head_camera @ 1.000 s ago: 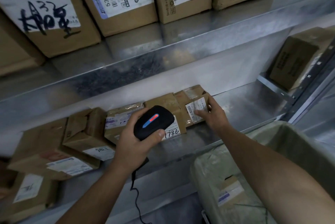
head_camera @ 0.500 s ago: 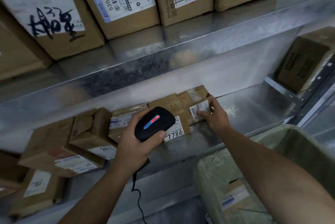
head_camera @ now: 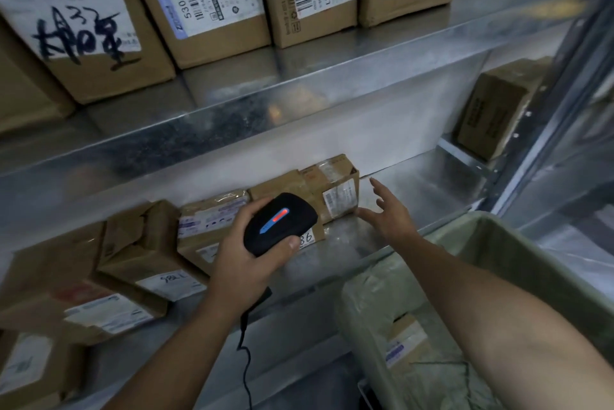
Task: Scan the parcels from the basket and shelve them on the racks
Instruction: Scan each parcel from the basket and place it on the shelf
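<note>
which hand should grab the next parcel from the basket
Right. The right hand is empty, fingers spread, beside the basket on that side; the left hand grips the scanner.

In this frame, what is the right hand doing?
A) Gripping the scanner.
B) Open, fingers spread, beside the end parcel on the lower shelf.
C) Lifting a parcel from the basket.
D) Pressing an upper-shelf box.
B: the right hand is spread open, holding nothing, just right of the end parcel on the lower shelf; the left hand grips the scanner.
</note>
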`<state>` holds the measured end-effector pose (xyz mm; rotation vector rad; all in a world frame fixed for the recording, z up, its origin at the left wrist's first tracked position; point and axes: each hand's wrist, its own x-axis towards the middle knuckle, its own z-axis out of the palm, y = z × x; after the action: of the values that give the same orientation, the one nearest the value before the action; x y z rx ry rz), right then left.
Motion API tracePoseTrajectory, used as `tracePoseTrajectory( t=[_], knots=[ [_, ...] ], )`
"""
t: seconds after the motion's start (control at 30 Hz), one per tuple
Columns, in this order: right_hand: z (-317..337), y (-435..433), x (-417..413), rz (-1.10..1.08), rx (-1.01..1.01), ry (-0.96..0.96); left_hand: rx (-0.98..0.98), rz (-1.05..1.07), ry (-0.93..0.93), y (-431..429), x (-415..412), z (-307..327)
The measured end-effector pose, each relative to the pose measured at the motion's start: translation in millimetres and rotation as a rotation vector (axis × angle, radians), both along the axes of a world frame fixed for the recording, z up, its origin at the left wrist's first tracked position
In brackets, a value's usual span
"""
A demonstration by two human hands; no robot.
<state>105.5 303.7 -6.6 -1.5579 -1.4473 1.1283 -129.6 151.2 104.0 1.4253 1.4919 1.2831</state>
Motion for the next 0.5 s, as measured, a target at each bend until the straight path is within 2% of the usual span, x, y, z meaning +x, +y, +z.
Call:
tracePoseTrajectory(
  t=[0.2,0.33,0.5],
  knots=[
    [0,-44,24,-0.114,-0.014,0.007,-0.018,-0.14,-0.02,-3,6,-6],
    [-4,-86,37,-0.196,-0.016,-0.067,-0.039,-0.238,-0.047,-9,8,-9],
    [-18,-141,42,-0.317,-0.113,-0.044,-0.093,-0.355,-0.06,-17,11,-21]
  ],
)
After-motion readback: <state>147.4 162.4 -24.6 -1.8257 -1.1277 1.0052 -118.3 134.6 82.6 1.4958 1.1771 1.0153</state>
